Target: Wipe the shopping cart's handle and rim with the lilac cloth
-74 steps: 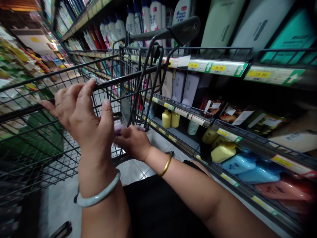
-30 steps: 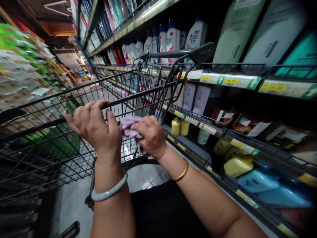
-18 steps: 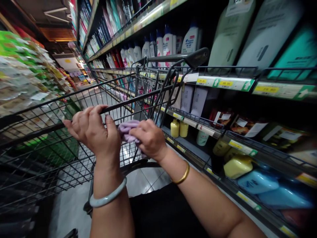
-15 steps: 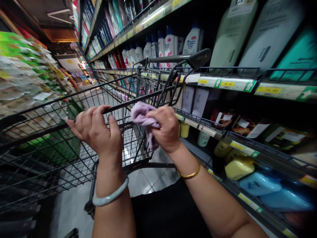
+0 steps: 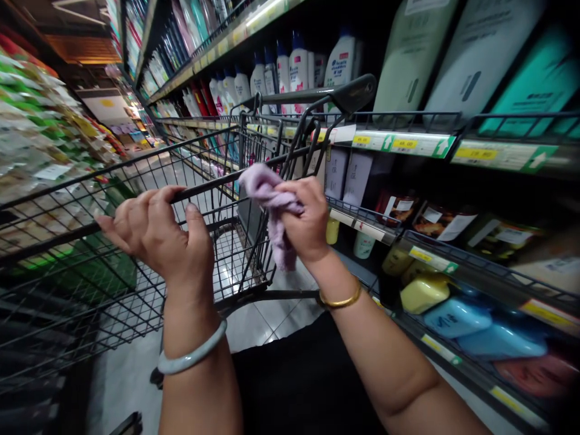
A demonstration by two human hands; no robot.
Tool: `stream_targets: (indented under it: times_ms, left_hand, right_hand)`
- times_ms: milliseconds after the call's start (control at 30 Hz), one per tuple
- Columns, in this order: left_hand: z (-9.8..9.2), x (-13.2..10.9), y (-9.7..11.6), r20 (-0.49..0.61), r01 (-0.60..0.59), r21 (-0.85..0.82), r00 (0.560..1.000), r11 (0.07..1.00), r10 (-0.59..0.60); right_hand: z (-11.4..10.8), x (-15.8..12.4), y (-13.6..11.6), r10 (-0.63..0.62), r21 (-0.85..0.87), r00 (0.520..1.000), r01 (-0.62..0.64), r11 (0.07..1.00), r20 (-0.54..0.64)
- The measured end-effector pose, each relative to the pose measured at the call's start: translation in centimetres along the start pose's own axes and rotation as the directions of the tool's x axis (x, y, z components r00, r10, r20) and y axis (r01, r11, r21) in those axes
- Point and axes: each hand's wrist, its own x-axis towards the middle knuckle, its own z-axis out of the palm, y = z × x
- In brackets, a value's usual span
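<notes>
My left hand (image 5: 158,235) is curled over the side rim of a black wire shopping cart (image 5: 212,185), fingers on the far side and thumb on the near side. A crumpled light purple cloth (image 5: 281,226) is gripped in my right hand (image 5: 304,219). One bunched end of the cloth sticks out to the left against the cart rim, while the other hangs below my fist. Whether the cloth presses on the rim is hard to tell. The cart's handle (image 5: 312,95) rises beyond my right hand, close to the shelf.
Shelves of shampoo bottles (image 5: 343,63) and price tags (image 5: 405,144) run along the right side. Lower down lie yellow (image 5: 425,293) and blue bottles (image 5: 457,317). Hanging packaged goods (image 5: 49,130) line the left. Grey tiled floor (image 5: 272,320) shows beneath the cart.
The view has shifted slightly, so the cart and shelves appear further left and higher. My right hand and the cloth have moved a little right along the rim. The left hand keeps its hold.
</notes>
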Motion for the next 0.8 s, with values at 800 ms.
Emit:
stream_targets:
  times_ms: [800]
  left_hand:
    - [0.0, 0.0, 0.8, 0.019, 0.012, 0.027, 1.000, 1.000, -0.012]
  right_hand:
    - [1.6, -1.5, -1.4, -0.037, 0.029, 0.989, 0.033, 0.999, 0.145]
